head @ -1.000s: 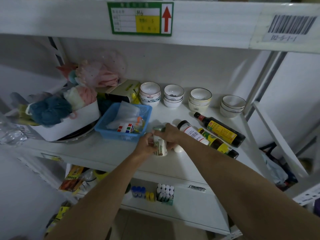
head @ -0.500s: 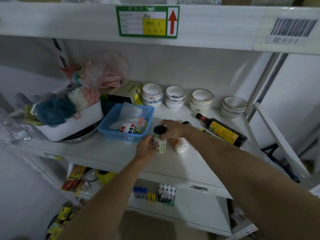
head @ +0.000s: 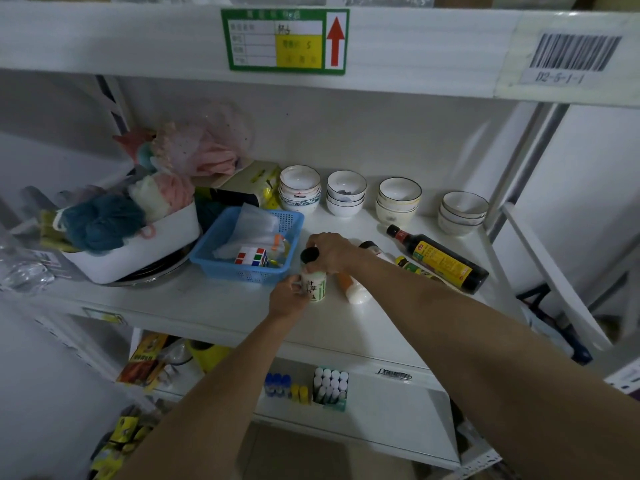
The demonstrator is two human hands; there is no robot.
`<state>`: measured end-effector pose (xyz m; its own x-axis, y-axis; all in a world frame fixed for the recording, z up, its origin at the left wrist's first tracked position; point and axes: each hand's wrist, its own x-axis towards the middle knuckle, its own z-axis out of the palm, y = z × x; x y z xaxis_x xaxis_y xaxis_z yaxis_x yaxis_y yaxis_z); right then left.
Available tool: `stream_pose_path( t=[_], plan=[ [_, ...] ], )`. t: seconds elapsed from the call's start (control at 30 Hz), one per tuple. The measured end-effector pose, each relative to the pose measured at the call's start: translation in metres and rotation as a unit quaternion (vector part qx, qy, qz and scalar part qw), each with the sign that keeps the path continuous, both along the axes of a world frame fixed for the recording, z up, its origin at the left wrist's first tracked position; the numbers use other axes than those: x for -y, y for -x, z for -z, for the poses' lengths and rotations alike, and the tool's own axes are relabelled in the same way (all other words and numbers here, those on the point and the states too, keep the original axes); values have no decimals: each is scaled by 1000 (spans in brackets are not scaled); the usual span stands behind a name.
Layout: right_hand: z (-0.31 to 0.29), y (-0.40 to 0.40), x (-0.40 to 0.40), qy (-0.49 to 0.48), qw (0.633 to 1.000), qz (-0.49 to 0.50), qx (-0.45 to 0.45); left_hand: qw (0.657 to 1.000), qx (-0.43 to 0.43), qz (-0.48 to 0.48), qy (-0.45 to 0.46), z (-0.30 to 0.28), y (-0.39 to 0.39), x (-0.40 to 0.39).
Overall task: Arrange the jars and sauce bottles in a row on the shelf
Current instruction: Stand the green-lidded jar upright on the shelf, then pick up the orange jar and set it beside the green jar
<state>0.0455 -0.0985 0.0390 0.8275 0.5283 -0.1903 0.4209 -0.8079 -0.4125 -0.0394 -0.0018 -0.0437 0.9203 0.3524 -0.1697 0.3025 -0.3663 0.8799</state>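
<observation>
A small white jar (head: 316, 286) with a black cap and green print stands upright on the white shelf (head: 214, 306), just right of the blue basket. My left hand (head: 289, 299) grips its side and my right hand (head: 329, 251) holds it near the cap. Beside it lies a white-and-orange bottle (head: 355, 291). Further right lie a dark soy sauce bottle (head: 440, 259) with a yellow label, a green-labelled bottle (head: 414, 266) and a black-capped bottle (head: 372, 247), both partly hidden by my right arm.
A blue basket (head: 221, 258) holds a puzzle cube and plastic bags. A white bin (head: 145, 244) of bath sponges sits at the left. Several stacks of bowls (head: 398, 199) line the back wall. An upper shelf beam (head: 415, 46) hangs overhead.
The jar, tilted in both hands a second ago, now stands upright on the shelf. My right hand moved up to its cap.
</observation>
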Motion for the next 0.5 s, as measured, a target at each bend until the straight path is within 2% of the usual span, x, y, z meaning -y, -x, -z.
stream_pose_path(
  t=[0.1, 0.2, 0.27, 0.4, 0.5],
  plan=[
    [0, 0, 3, -13, 1000, 3, -25, 1000, -6, 1, 4, -1, 2, 1],
    [-6, 0, 11, -68, 994, 48, -72, 999, -33, -26, -12, 0, 3, 2],
    [-10, -7, 19, -74, 993, 89, -25, 997, -64, -38, -12, 2, 4, 3],
    [-16, -21, 49, -8, 983, 181, 38, 991, -103, 31, 78, 1, 5, 14],
    [-13, -13, 68, 74, 981, 178, 33, 990, -91, 84, 71, -2, 0, 32]
  ],
)
